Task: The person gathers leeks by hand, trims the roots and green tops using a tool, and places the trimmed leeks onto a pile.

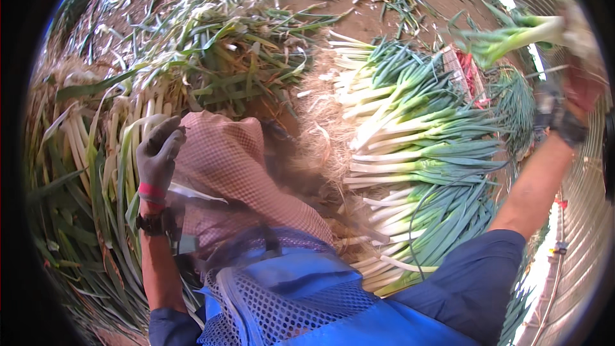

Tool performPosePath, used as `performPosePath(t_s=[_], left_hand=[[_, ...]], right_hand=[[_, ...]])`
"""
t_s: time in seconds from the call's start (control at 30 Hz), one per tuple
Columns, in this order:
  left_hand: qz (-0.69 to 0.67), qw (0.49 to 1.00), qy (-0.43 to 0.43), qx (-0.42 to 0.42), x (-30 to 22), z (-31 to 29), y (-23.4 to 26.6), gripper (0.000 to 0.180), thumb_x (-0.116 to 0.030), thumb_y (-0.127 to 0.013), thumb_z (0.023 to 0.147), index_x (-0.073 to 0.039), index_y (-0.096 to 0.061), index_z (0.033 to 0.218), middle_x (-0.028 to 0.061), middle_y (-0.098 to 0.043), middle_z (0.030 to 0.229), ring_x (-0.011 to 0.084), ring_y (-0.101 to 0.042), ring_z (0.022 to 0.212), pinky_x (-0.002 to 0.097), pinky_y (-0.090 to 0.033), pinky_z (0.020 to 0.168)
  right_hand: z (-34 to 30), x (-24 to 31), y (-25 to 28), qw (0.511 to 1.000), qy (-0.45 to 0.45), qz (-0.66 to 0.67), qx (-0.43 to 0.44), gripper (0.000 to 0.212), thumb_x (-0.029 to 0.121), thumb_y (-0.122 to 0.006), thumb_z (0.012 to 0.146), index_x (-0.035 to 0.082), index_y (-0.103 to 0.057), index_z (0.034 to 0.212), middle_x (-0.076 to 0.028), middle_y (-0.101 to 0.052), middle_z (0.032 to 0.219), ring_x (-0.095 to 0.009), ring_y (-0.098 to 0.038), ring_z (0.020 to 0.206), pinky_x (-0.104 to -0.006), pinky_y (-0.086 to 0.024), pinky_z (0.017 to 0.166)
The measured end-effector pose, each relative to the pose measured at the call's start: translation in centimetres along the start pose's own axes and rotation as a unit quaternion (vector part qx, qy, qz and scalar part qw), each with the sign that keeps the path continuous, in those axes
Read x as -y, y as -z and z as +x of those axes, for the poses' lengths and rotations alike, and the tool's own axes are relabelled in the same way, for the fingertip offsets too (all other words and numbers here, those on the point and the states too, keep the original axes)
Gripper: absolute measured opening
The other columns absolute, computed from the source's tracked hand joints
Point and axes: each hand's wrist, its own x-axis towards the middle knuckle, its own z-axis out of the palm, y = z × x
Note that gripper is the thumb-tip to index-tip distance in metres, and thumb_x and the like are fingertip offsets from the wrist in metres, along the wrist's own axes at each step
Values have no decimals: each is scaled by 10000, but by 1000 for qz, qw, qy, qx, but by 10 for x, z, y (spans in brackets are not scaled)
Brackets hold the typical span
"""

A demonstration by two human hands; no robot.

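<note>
My right hand point(584, 83), in a reddish glove and smeared by motion, is raised at the far right. It grips a green onion point(544, 32), whose pale stalk and green leaves point left. On the other side, my left hand point(157, 157), in a grey glove with a red cuff, has its fingers curled in beside a heap of untrimmed green onions point(77, 131). A pale bent stalk passes right by its fingertips; whether they pinch anything is hidden. Cleaned green onions point(410, 147) lie in a long row between my arms, roots toward my legs.
Checked cloth point(221, 147) covers my leg, and a blue mesh vest point(288, 295) my body. Leaf scraps point(224, 25) litter the soil ahead. Beyond the row stand a crate with red material point(471, 74) and another green bunch point(512, 102). A ribbed greenhouse wall point(586, 237) runs along the right.
</note>
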Motion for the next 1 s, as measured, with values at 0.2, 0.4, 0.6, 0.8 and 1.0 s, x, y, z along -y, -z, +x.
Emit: performPosePath(t_s=[0.2,0.4,0.6,0.8,1.0], left_hand=[[-51,998,24,15,8,-10,-8,325,-7,-641,972,80,-656,1285,104,-726,1118,155,-677,998,281,-535,911],[-4,999,34,-16,31,-27,45,351,5,-617,983,80,-640,1325,94,-717,1156,154,-670,1002,283,-535,920],[195,972,87,-98,-24,-60,37,373,-88,-649,961,38,-682,1311,126,-750,1186,201,-698,1090,321,-529,981],[257,963,-13,-80,-37,-92,53,347,-109,-720,922,31,-711,1239,153,-753,1171,203,-711,1101,339,-546,972],[451,872,-13,-190,-32,-106,92,373,-144,-741,868,-10,-723,1216,176,-745,1113,307,-737,990,383,-573,901]], right_hand=[[-227,261,-106,920,227,277,157,387,77,-686,795,-24,-606,1160,-181,-636,1016,-365,-641,913,-451,-532,876],[-385,350,-108,790,159,243,541,465,174,-710,824,91,-589,1265,-133,-643,1117,-305,-628,1051,-447,-481,932],[-396,344,-144,805,150,313,481,510,57,-660,785,75,-635,1294,-221,-651,1228,-371,-600,1189,-498,-447,1062],[-314,402,-123,715,50,428,551,529,172,-791,764,27,-660,1256,-221,-689,1132,-365,-668,1086,-422,-534,967],[-183,562,-35,618,51,700,355,397,210,-757,860,-14,-683,1180,-178,-707,989,-266,-700,888,-373,-569,829]])
